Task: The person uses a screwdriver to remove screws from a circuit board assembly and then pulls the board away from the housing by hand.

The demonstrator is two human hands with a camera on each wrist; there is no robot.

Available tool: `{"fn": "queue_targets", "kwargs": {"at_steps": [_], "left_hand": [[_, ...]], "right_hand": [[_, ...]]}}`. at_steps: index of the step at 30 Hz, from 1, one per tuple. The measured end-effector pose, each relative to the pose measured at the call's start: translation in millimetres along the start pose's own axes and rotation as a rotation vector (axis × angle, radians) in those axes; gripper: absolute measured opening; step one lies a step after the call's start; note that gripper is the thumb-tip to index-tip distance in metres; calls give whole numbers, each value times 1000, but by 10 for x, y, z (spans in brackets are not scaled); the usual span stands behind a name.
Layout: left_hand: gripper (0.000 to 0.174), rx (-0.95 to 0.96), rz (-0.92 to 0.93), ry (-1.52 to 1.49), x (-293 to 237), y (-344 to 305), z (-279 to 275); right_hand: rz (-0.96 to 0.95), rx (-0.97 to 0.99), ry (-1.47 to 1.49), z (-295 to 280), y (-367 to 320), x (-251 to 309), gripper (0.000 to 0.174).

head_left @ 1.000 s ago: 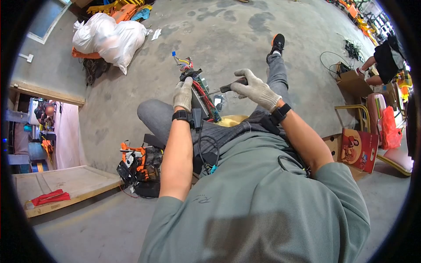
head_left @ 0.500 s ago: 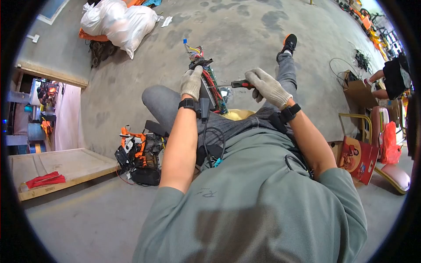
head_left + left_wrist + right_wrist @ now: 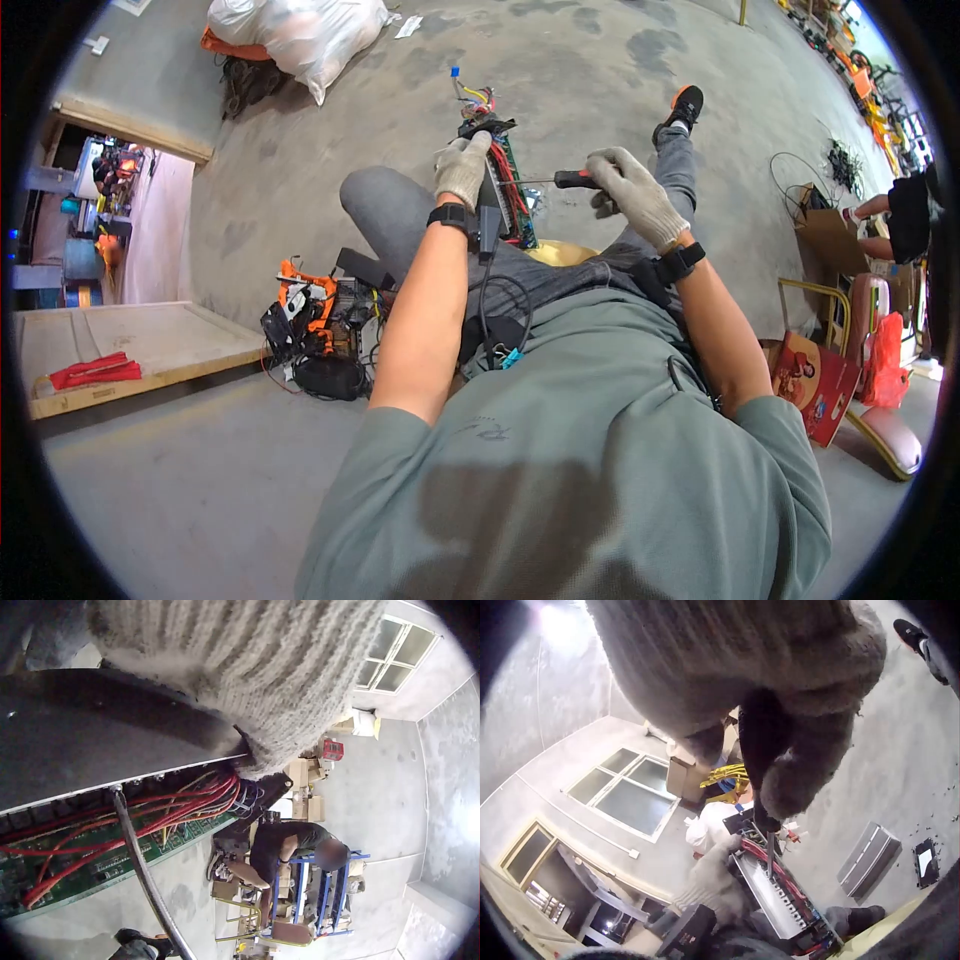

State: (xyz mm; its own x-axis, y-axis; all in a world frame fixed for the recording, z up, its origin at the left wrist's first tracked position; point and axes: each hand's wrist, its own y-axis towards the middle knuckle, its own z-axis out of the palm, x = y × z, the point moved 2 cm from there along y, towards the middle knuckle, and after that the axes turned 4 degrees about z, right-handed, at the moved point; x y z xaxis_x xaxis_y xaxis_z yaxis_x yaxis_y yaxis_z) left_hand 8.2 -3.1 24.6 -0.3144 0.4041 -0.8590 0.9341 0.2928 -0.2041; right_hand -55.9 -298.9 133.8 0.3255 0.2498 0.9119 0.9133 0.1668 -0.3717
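My gloved left hand [image 3: 462, 170] grips a long metal-cased controller [image 3: 508, 190] with a green circuit board and red wires, held upright over my bent knee. Gripped in my gloved right hand [image 3: 632, 190] is a screwdriver [image 3: 573, 179] with a red and black handle. Its shaft points left, with the tip at the board. The left wrist view shows the glove [image 3: 247, 667] on the metal casing [image 3: 97, 727], the red wires [image 3: 120, 836] and the screwdriver shaft [image 3: 142, 874]. From the right wrist, the glove [image 3: 742, 660] wraps the handle [image 3: 761, 757] above the controller [image 3: 780, 896].
A pile of orange and black parts [image 3: 315, 335] lies by my left leg. A wooden board [image 3: 130, 335] with a red item [image 3: 90, 370] is at the left. White bags [image 3: 300, 30] sit far ahead. A red box [image 3: 815, 385], a cardboard box [image 3: 830, 225] and another person [image 3: 905, 215] are at the right.
The hands, controller and screwdriver sit higher and further right in the head view, as the view has shifted. Both grips are the same and the tip stays at the board.
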Motion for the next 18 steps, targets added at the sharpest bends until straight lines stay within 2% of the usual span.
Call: {"fn": "queue_targets", "kwargs": {"at_steps": [2,4,7,10,11,13,16,18], "left_hand": [[68,7,-15,-32,0,-14,14],[69,20,1,-59,-27,-14,12],[71,54,-37,-43,3,6,3],[71,53,-35,-58,-9,-2,14],[71,49,-41,-27,-20,-12,1],[70,48,-59,-15,-27,-18,-3],[71,27,-51,21,-11,12,2],[71,50,-21,20,20,8,-11]], "right_hand": [[71,59,-7,-44,6,13,43],[37,55,-42,-34,43,-41,38],[-133,-10,-97,-52,142,-172,43],[-204,5,-119,-42,135,-165,44],[-204,-1,-123,-47,114,-147,44],[73,-40,-40,32,-15,20,44],[26,57,-40,-70,55,-61,46],[-8,29,-42,-42,108,-157,46]]}}
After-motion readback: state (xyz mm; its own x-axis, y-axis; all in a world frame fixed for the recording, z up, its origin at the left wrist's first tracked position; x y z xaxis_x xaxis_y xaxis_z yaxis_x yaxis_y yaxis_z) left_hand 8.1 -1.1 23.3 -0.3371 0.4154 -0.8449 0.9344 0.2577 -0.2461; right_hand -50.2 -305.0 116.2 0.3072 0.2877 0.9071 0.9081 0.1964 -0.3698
